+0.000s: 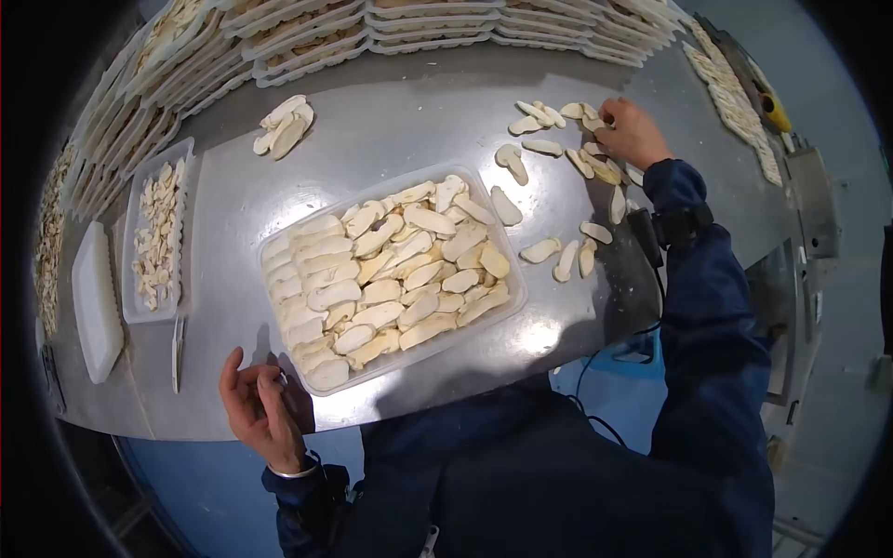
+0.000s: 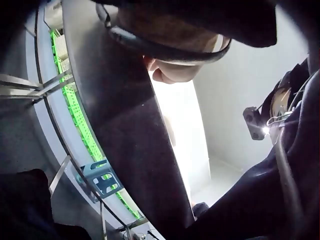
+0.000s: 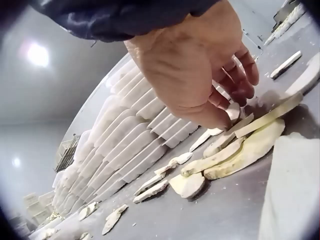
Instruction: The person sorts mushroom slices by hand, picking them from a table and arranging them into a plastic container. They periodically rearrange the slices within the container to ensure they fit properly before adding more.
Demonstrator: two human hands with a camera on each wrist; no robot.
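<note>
A shallow translucent tray (image 1: pixel 517 296) on the metal table holds rows of pale mushroom slices (image 1: pixel 430 219). At the table's far right, my right hand (image 1: pixel 634 136) reaches among loose slices. In the right wrist view, thumb and fingers of the right hand (image 3: pixel 200 75) pinch a small mushroom slice (image 3: pixel 233 111); longer slices (image 3: pixel 250 150) lie just below the fingertips. My left hand (image 1: pixel 260 409) is by the tray's near left corner, at the table edge, fingers loosely bent with nothing in them. The left wrist view shows only part of that hand (image 2: pixel 175 72) under a bracelet.
Stacked trays (image 1: pixel 307 46) of slices line the back and left. A narrow tray (image 1: pixel 186 232) of small pieces, an upturned white tray (image 1: pixel 97 302) and a knife (image 1: pixel 177 355) lie at left. A small slice pile (image 1: pixel 286 126) sits behind the big tray.
</note>
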